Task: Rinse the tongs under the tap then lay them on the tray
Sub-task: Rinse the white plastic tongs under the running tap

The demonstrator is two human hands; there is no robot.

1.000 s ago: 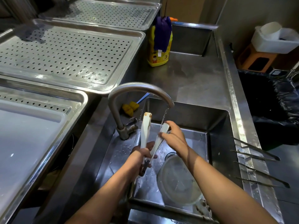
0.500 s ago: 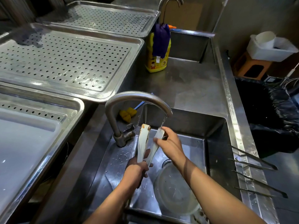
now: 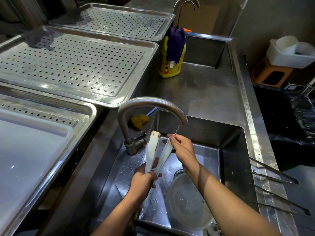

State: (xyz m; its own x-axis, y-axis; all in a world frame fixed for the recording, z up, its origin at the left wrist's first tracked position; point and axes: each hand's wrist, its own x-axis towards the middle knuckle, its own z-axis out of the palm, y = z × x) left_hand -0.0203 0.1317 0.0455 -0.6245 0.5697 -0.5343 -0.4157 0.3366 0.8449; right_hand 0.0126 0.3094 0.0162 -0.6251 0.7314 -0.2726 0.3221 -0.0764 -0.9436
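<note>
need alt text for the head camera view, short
A person rinses white tongs under a running tap over a steel sink: the left hand grips the joined end, the right hand pinches one arm's tip. Perforated trays sit to the left.

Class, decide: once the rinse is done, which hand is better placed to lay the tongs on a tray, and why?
Probably the left. The left hand grips the tongs at their joined end, and the trays lie on its side. The right hand only pinches one tip under the tap.
</note>
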